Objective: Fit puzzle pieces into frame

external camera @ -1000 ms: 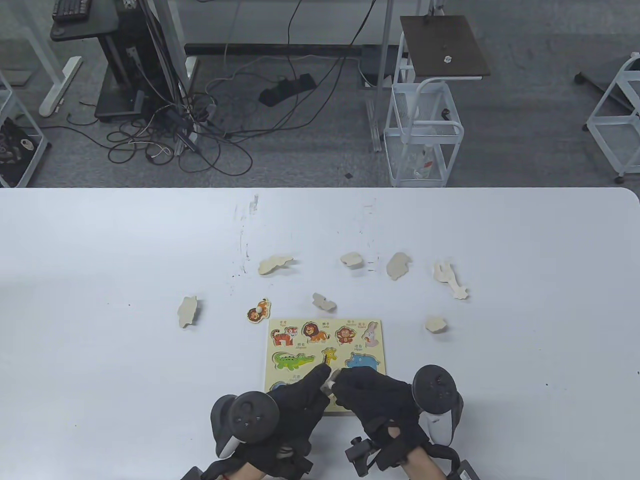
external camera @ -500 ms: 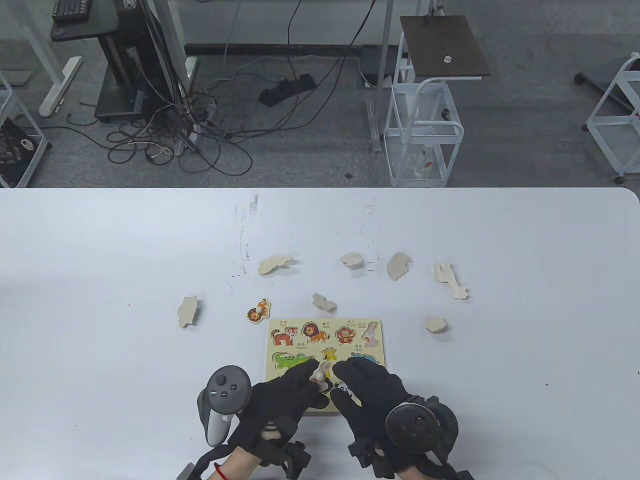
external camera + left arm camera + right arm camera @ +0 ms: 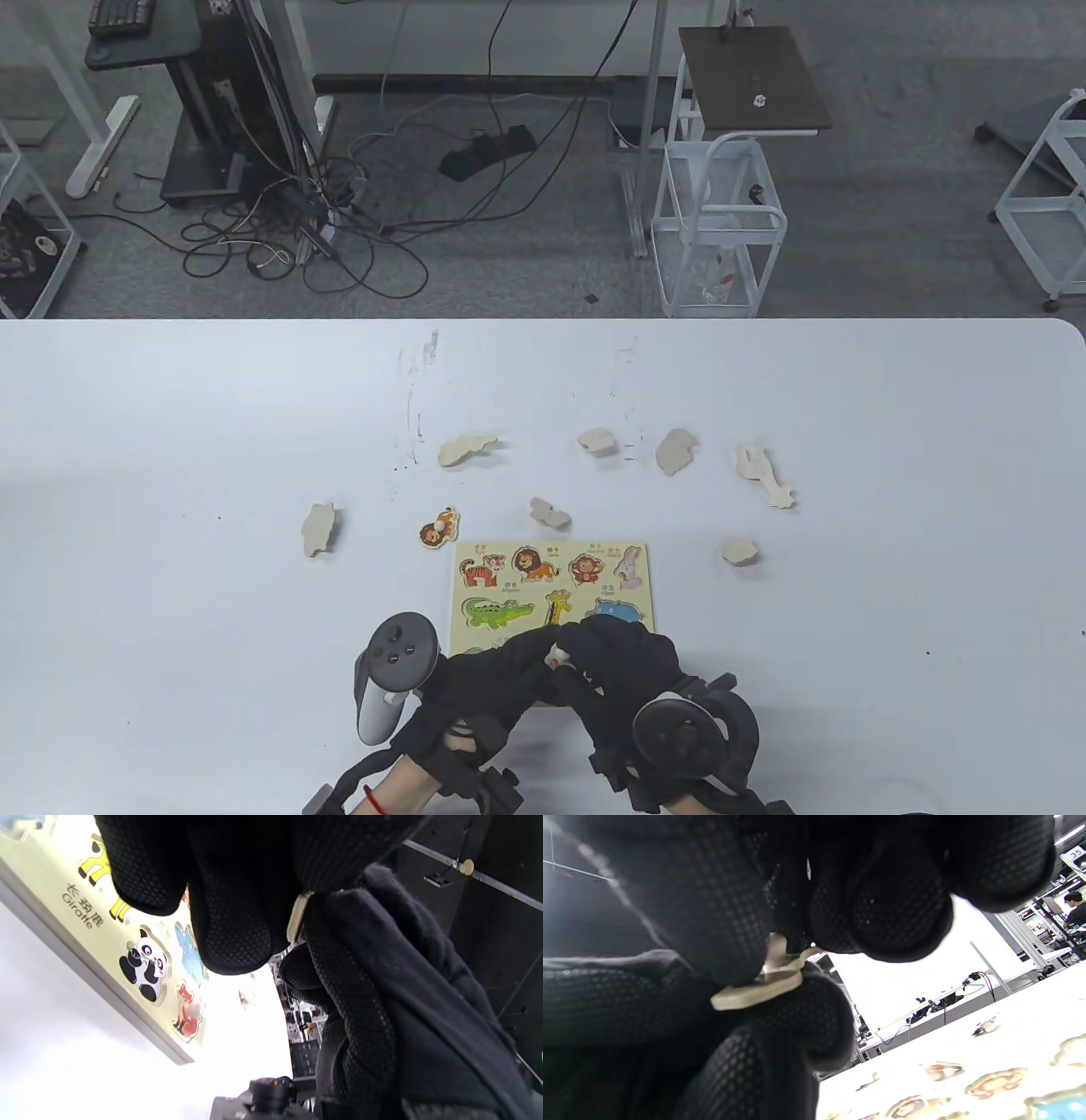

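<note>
The yellow puzzle frame [image 3: 543,549] with printed animals lies near the table's front edge. Both gloved hands meet above its lower half. My left hand [image 3: 528,652] and right hand [image 3: 587,650] pinch one small pale wooden puzzle piece [image 3: 556,654] between their fingertips. In the left wrist view the piece's thin edge [image 3: 295,921] shows between my left fingers [image 3: 229,921] and the other glove, above the frame [image 3: 46,874] with its panda and giraffe pictures. In the right wrist view the piece [image 3: 763,984] is clamped between gloved fingers [image 3: 882,908]. The frame's lower row is hidden in the table view.
Several loose pieces lie face down beyond the frame: [image 3: 467,449], [image 3: 596,440], [image 3: 676,450], [image 3: 764,475], [image 3: 740,552], [image 3: 549,512], [image 3: 319,528]. One coloured piece [image 3: 439,528] lies face up by the frame's far left corner.
The left hand lifted a small piece from the frame and turned over. The right hand also turned, closed in and now pinches the same piece; both hands moved slightly toward the front.
</note>
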`<state>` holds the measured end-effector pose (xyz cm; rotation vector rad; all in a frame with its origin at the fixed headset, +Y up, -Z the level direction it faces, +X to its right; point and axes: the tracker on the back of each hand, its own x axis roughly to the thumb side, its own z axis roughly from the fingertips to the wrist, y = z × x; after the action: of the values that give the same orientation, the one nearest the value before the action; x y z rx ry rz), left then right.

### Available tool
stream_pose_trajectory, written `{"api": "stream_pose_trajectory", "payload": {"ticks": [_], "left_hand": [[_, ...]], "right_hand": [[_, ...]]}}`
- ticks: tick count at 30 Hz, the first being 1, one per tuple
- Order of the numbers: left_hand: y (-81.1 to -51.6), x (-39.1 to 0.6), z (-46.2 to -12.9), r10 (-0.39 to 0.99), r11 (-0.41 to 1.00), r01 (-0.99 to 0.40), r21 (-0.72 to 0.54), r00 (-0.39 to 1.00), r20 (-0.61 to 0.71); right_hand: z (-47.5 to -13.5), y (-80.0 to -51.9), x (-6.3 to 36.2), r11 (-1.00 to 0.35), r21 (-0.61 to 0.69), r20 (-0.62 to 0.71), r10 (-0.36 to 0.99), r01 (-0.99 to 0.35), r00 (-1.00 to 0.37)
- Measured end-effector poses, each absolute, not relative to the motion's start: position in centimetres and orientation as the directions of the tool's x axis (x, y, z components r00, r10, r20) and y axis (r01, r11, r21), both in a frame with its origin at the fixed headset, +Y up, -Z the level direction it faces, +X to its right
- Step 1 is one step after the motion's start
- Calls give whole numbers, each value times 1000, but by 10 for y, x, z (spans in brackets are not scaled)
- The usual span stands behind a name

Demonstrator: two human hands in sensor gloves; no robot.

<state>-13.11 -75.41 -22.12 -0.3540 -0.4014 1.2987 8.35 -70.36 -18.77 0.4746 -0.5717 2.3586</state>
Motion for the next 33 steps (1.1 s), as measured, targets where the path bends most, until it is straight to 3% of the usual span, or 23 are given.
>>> {"api": "stream_pose_trajectory", "payload": {"ticks": [7, 10, 16, 22, 24, 26, 29, 33], "left_hand": [[-750, -129, -220, 948, 316, -815, -486, 285, 139], [-746, -131, -221, 906, 422, -794, -438, 372, 200], [-730, -151, -218, 767, 627, -752, -203, 551, 327], [-724, -160, -213, 548, 811, -585, -6, 757, 355], [-722, -162, -212, 497, 839, -544, 28, 785, 369], [-722, -163, -212, 484, 844, -535, 32, 786, 385], [-728, -160, -212, 581, 792, -608, -62, 719, 381], [-731, -157, -214, 550, 819, -570, -70, 744, 379]], "right_hand": [[-189, -704, 84, -688, -244, 496, 517, -683, -698], [-189, -703, 84, -700, -251, 504, 495, -668, -708], [-193, -694, 97, -710, -284, 468, 484, -644, -740], [-212, -672, 110, -843, -327, 367, 303, -427, -879], [-222, -666, 111, -856, -304, 352, 306, -417, -885], [-233, -664, 109, -880, -262, 344, 299, -397, -890], [-252, -665, 103, -928, -219, 315, 224, -300, -922], [-275, -674, 95, -963, -194, 267, 134, -190, -954]]}}
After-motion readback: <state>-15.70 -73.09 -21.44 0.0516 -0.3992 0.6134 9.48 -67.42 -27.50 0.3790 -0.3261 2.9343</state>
